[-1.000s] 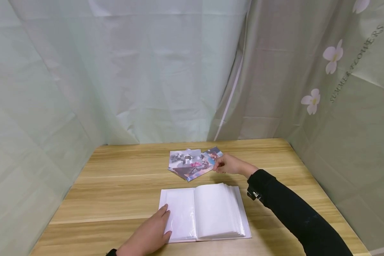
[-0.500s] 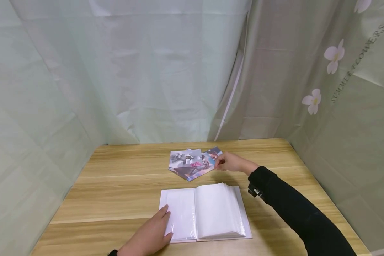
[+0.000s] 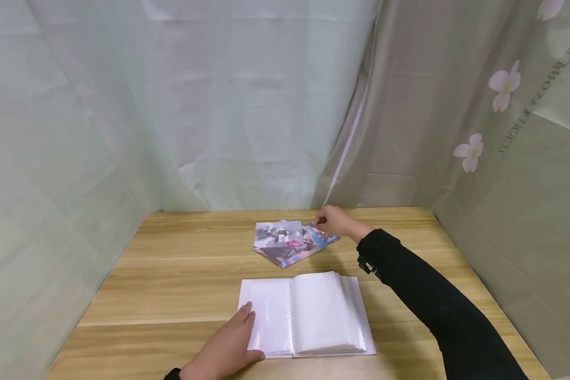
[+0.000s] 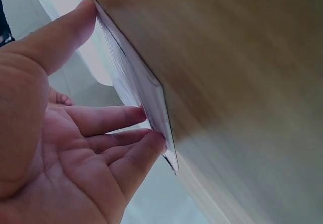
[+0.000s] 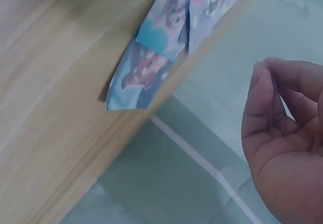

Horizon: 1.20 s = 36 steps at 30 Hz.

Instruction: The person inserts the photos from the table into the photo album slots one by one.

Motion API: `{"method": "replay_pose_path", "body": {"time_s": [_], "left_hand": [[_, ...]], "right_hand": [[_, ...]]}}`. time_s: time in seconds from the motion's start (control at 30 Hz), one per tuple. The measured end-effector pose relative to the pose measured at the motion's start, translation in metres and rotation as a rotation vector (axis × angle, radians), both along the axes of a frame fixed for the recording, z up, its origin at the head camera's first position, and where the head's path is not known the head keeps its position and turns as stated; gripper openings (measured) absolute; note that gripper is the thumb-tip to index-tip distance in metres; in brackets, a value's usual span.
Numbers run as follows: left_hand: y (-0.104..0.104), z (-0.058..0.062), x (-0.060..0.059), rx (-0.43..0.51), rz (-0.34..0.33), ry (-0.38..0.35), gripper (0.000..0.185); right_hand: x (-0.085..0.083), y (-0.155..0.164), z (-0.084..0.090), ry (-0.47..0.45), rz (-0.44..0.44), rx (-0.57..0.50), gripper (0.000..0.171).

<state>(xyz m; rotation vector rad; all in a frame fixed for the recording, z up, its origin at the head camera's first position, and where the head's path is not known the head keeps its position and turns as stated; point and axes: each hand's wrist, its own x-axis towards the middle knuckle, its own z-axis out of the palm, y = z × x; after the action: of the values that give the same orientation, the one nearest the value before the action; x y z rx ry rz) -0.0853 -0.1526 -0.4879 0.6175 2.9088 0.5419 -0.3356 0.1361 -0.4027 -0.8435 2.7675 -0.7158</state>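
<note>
Since a second ago the right hand (image 3: 331, 220) has moved from the right edge of the photo pile (image 3: 290, 242) up to its far right corner, a little higher in the head view, while the left hand (image 3: 228, 345) has stayed on the photo album (image 3: 309, 314). The camera itself has tilted slightly, so the whole scene sits a touch differently.

At centre frame the right hand hovers at the top corner of the pile. In the right wrist view its fingers (image 5: 262, 108) are curled inward with nothing visible between them, and the photos (image 5: 166, 47) lie apart from them at the upper middle of that frame. From the head view I cannot tell whether the fingertips touch a photo.

Lower centre, the album lies open on the wooden table (image 3: 171, 274), its clear pocket pages looking white and without photos. The thick stack of pages sits on the right half, a thin page on the left. The left hand lies flat with fingers extended on the album's left page; the left wrist view shows the fingertips (image 4: 146, 138) against the album edge (image 4: 151, 98).

The loose photos lie fanned and overlapping above the album, near the table's far edge, well apart from it. Pale green curtains (image 3: 218, 105) hang behind.
</note>
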Motion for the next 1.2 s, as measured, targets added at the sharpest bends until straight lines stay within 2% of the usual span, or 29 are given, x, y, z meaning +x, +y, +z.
{"method": "replay_pose_path", "body": {"time_s": [0.1,0.2,0.5,0.67,0.73,0.97,1.2], "left_hand": [[0.002,0.000,0.001,-0.002,0.003,0.005,0.088],[0.004,0.000,0.002,-0.009,0.007,0.008,0.088],[0.006,0.000,0.004,-0.027,-0.003,0.015,0.088],[0.010,0.001,0.004,-0.017,-0.007,0.035,0.087],[0.012,0.000,0.004,-0.020,-0.012,0.037,0.087],[0.016,-0.004,0.004,-0.019,-0.018,0.007,0.086],[0.016,-0.003,0.005,-0.029,-0.012,-0.001,0.086]], "right_hand": [[-0.005,-0.003,0.003,0.052,-0.011,0.067,0.007],[-0.010,-0.004,0.000,0.051,-0.043,0.115,0.007],[-0.015,-0.013,-0.020,-0.092,-0.212,0.139,0.005],[-0.022,-0.016,-0.034,-0.018,-0.247,0.203,0.029],[-0.022,-0.014,-0.041,-0.018,-0.274,0.226,0.038],[-0.015,-0.013,-0.057,-0.079,-0.343,0.271,0.026],[-0.006,-0.017,-0.060,-0.095,-0.371,0.256,0.053]]}}
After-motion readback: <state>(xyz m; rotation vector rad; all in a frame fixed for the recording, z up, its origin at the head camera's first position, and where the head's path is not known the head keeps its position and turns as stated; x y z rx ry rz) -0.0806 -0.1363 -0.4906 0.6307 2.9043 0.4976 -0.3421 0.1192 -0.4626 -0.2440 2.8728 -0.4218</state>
